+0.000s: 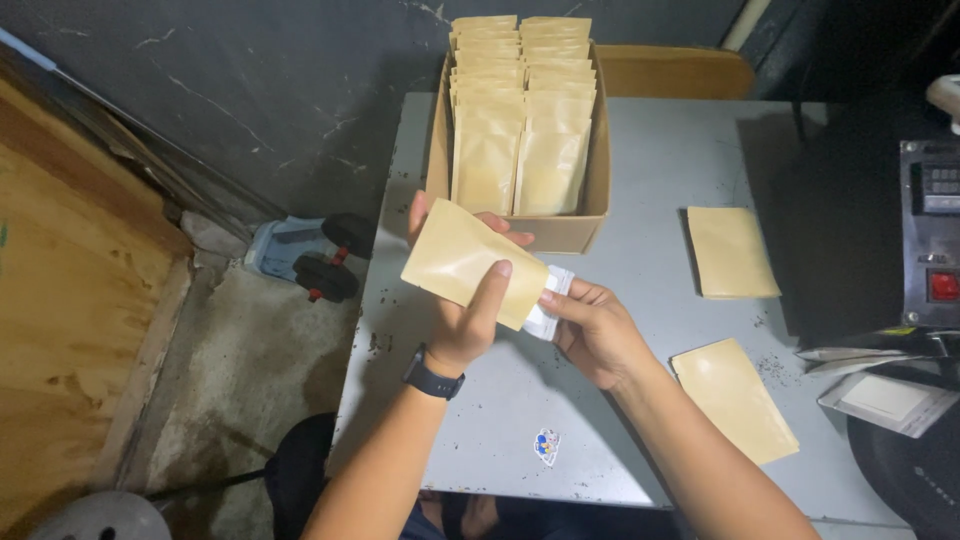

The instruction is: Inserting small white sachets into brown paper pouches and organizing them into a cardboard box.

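My left hand (465,320) holds a tan paper pouch (462,262) tilted above the grey table (650,160), thumb on its front. My right hand (597,330) pinches a small white packet (551,303) that sticks out of the pouch's open lower end. A black watch (432,379) is on my left wrist. Just behind the hands stands an open cardboard box (592,200) packed with two rows of upright tan pouches (520,130).
Two more tan pouches lie flat on the table, one at the right (731,252) and one nearer me (735,398). A dark machine with a red switch (935,250) stands at the right edge. A small sticker (546,446) lies near the table's front. Dumbbells (325,265) lie on the floor at left.
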